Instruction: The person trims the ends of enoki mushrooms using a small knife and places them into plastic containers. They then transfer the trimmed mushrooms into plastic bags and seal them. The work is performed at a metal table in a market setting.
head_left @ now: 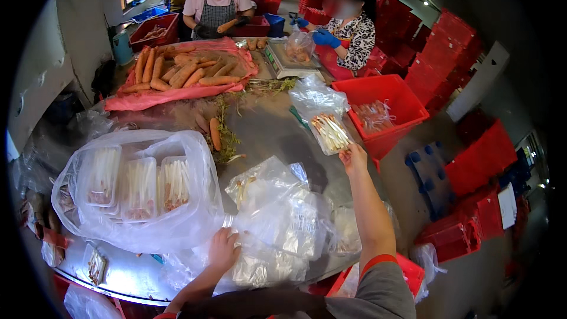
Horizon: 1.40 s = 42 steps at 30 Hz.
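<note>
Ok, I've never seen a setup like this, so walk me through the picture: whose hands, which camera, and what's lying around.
There is no machine here: a person works with two bare hands. A wide fisheye camera on their head looks down, so straight edges bend, and the picture's left is their left. The right hand holds the near end of a clear pack of pale stalks. The left hand is at the edge of a pile of clear plastic bags. Also on the metal table are a bulky clear bag with trays of stalks inside, and large carrots on pink plastic.
</note>
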Motion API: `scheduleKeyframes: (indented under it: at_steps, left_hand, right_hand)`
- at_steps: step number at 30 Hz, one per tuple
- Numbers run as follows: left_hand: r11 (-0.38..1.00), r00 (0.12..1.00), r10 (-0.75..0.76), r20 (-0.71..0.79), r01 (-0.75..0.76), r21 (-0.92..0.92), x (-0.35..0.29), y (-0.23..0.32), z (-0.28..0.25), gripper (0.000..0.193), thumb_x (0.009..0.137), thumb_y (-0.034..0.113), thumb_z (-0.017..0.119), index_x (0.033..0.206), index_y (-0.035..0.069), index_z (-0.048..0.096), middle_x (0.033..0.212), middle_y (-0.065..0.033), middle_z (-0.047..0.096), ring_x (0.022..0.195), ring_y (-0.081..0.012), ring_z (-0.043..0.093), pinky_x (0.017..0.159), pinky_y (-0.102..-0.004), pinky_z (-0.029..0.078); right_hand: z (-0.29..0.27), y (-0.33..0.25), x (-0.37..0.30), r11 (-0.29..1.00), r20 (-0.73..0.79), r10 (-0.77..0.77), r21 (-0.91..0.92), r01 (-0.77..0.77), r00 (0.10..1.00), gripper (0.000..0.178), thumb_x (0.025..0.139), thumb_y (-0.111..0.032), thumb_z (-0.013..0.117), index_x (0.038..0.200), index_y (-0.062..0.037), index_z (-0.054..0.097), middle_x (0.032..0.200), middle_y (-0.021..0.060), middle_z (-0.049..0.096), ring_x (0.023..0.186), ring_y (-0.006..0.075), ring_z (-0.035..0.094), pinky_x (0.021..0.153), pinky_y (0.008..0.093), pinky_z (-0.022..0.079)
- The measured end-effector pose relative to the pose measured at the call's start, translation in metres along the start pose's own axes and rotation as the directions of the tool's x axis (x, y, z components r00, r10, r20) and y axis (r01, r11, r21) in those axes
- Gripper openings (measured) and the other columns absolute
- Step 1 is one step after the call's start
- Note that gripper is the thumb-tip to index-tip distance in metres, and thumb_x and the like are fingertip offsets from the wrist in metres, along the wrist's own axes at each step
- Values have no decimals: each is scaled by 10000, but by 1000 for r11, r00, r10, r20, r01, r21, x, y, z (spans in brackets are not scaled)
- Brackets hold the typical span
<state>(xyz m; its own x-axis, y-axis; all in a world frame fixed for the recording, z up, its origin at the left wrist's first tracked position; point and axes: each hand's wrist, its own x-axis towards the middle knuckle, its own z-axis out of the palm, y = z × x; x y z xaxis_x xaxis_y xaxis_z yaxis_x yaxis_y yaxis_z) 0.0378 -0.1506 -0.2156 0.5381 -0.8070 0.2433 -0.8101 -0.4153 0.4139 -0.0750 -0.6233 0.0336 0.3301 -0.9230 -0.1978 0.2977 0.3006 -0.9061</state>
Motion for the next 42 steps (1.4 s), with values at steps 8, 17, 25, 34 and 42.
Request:
scheduleKeyframes:
  at_steps: [8,17,25,34,42]
  left_hand:
    - [987,997,-70,40,64,150,39,75,-81,411,689,242,616,1080,119,596,1204,-137,510,1186,-332,440,953,-488,368]
    - [984,984,-123,127,104,147,51,77,-79,504,638,260,652,1125,169,557,1191,-130,484,1163,-368,453,927,-497,423]
    - [980,971,-189,146,178,88,35,69,-66,527,724,181,604,1231,105,483,1275,-150,456,1201,-398,404,1000,-559,329]
    - [974,977,-194,85,182,134,33,66,-58,406,767,172,606,1164,115,548,1255,-141,496,1173,-359,460,975,-541,354]
    - [978,987,-155,37,148,148,41,68,-64,354,773,158,606,1123,126,561,1190,-147,542,1102,-352,515,940,-542,383]
  right_hand:
    - [51,33,138,997,0,57,51,-57,998,167,842,-59,522,1004,-20,523,843,124,599,624,227,618,518,302,542]
    - [151,65,271,989,4,56,135,-56,998,209,859,-51,525,1053,7,475,938,162,579,695,267,629,562,340,575]
    - [216,77,351,980,-32,55,192,-48,998,240,864,-44,542,1083,16,465,949,176,562,713,301,642,584,354,589]
    - [269,71,386,966,-64,2,260,15,998,218,848,-5,543,1027,59,436,923,212,568,630,292,657,529,343,604]
    - [267,82,406,945,127,106,294,-140,986,417,874,-87,593,1189,-53,321,976,164,483,782,333,643,623,420,601]
